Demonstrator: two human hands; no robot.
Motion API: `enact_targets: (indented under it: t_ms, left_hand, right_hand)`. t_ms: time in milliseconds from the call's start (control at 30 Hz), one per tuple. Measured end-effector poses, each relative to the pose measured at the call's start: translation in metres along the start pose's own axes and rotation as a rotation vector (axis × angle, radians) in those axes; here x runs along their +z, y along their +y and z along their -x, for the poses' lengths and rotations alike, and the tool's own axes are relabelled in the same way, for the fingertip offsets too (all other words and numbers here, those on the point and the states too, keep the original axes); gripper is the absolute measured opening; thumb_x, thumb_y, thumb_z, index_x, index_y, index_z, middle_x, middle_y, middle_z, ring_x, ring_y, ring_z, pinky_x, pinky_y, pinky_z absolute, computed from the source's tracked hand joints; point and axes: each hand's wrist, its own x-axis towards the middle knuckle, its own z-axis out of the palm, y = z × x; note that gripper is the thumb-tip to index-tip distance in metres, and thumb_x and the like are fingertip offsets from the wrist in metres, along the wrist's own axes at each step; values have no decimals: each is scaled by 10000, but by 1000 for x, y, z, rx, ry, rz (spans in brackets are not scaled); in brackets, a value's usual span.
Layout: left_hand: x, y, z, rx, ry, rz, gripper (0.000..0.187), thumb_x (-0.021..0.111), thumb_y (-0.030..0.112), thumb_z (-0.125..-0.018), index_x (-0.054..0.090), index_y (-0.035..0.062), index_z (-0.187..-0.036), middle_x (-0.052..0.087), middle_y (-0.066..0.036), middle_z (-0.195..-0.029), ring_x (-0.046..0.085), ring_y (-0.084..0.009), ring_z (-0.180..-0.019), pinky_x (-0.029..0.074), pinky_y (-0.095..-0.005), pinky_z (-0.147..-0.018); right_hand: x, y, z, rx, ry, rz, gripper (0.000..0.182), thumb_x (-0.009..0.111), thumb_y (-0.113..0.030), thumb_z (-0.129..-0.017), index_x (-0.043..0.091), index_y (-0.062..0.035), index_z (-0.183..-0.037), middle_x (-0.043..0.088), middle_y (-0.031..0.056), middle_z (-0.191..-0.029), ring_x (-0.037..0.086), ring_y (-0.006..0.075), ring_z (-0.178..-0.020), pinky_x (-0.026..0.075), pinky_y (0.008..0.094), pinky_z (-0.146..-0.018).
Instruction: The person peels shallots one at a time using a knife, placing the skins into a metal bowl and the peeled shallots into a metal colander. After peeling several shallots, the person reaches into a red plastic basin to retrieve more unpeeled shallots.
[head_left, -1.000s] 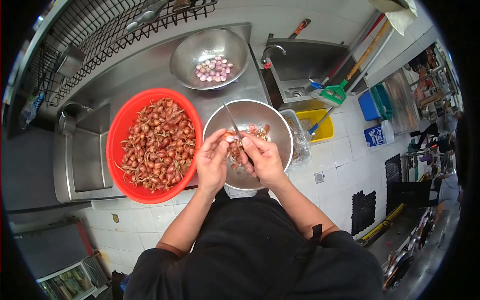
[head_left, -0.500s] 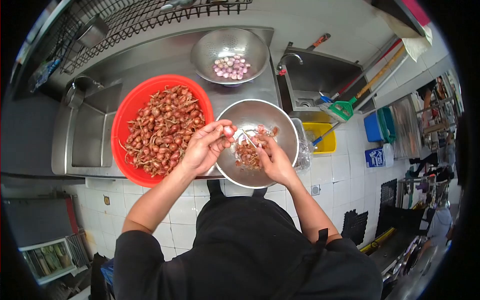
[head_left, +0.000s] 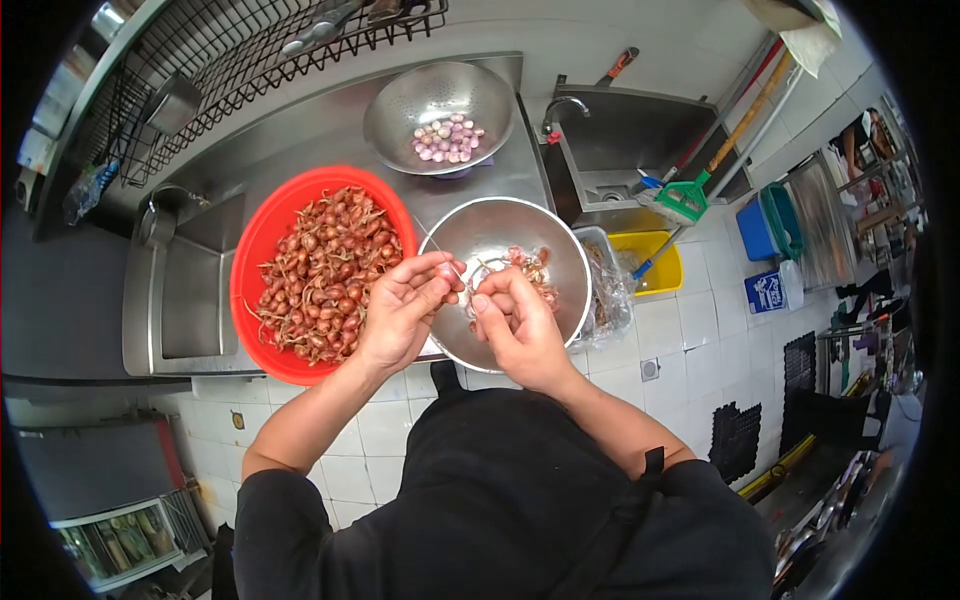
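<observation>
My left hand (head_left: pixel 400 308) pinches a small peeled shallot (head_left: pixel 447 271) at its fingertips, over the near left rim of a steel bowl (head_left: pixel 570 250) that holds shallot skins. My right hand (head_left: pixel 517 325) is closed on a knife (head_left: pixel 434 243). Its thin blade runs up and to the left past the shallot. The two hands are close together, fingertips almost touching. A red basin (head_left: pixel 250 250) full of unpeeled shallots (head_left: pixel 325 265) sits just left of my left hand. Farther back stands a steel colander (head_left: pixel 400 100) with several peeled shallots (head_left: pixel 447 138).
The steel counter has a sink (head_left: pixel 190 290) at the left and a second sink (head_left: pixel 610 140) with a tap at the right. A wire rack (head_left: pixel 250 60) hangs above. A plastic bag (head_left: pixel 600 290), a yellow bin (head_left: pixel 662 262), a green broom (head_left: pixel 685 200) and blue containers (head_left: pixel 765 225) stand at the right.
My hands have come closer together over the bowl's near rim, and the shallot has been brought to the knife. The view has shifted slightly.
</observation>
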Motion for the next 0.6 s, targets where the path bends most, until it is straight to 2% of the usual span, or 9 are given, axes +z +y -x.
enact_targets:
  t_ms: [67,200,433,600]
  left_hand:
    - [5,-3,1,-13,11,3,312,614,39,-947,568,2,-1253,637,-152,-1195,630,-171,-1022,515,-290,-877]
    - [12,-9,0,-1,15,3,315,611,32,-946,567,0,-1256,633,-151,-1203,626,-158,-1023,511,-284,-892]
    - [17,-17,-2,115,66,-1,327,598,8,-945,554,-20,-1268,624,-150,-1216,626,-151,-1018,514,-275,-892]
    - [29,-21,-1,121,105,73,321,580,20,-959,548,-23,-1276,624,-150,-1211,626,-155,-1009,511,-277,-890]
  right_hand:
    - [-7,0,3,71,-40,-59,69,532,-97,-998,483,-55,-1022,530,-25,-694,470,14,-599,358,187,-525]
    - [-12,-8,9,85,-21,-137,52,524,-89,-999,486,-57,-1009,519,-34,-675,456,5,-588,338,187,-507]
    - [-14,-13,8,34,-29,7,50,514,-70,-998,478,-36,-998,507,-37,-687,442,4,-602,344,196,-527]
    - [-18,-15,14,17,-34,65,56,520,-53,-991,474,-21,-990,504,-35,-704,457,13,-626,371,204,-561]
